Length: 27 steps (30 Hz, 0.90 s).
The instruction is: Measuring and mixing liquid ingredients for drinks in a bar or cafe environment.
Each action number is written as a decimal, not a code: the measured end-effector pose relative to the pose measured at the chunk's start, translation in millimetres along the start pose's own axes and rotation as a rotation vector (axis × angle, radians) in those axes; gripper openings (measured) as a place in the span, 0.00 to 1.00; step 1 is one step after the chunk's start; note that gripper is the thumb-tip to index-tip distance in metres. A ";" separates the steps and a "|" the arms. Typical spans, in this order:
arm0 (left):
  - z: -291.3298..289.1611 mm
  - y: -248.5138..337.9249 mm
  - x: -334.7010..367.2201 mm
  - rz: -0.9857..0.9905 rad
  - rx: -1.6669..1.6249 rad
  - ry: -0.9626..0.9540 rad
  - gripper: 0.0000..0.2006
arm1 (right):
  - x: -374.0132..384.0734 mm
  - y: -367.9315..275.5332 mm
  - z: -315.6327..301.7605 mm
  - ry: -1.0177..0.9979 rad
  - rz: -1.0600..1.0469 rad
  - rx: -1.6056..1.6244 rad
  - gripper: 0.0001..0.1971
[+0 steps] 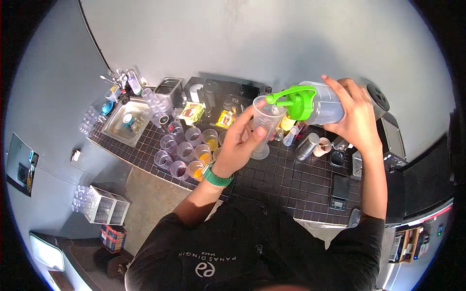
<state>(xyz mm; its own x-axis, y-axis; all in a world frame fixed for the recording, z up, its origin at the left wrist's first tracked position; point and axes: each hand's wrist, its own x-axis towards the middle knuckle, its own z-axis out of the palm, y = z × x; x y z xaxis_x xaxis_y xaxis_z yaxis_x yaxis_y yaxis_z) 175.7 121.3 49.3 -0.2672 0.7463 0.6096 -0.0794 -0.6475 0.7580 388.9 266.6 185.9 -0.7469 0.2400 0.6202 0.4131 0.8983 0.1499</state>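
Note:
My left hand (237, 148), with a green watch on its wrist, is closed around a clear conical measuring cup (268, 116). The cup has a round foot and graduation marks and is held a little tilted above the counter. My right hand (358, 114) grips a clear plastic pitcher (326, 103) from the side. The pitcher lies nearly on its side, and its bright green spouted lid (302, 101) is at the cup's mouth. Whether liquid is flowing I cannot make out.
Several clear plastic cups (185, 151), some with orange or dark red contents, stand left on the black tiled counter (269, 184). Beyond them is a steel sink (119, 123). A metal shaker (307, 147) and a black scale (339, 191) are at the right.

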 end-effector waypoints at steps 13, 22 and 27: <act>0.1 15.7 -8.5 -0.052 -0.214 -0.017 0.25 | 14.9 -8.3 -20.0 0.055 -0.133 -0.095 0.46; 0.5 22.6 -10.0 -0.038 -0.194 -0.009 0.25 | 18.3 -13.1 -23.2 0.053 -0.140 -0.112 0.47; -2.1 22.0 -11.7 -0.046 -0.148 -0.007 0.24 | 21.2 -12.3 -23.7 0.080 -0.175 -0.155 0.47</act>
<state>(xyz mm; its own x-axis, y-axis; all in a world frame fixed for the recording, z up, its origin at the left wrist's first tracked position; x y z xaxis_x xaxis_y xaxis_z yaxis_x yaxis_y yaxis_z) 175.1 98.0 58.4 -0.2530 0.7765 0.5770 -0.2327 -0.6278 0.7428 380.3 251.9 215.4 -0.7734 0.0500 0.6320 0.3605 0.8547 0.3736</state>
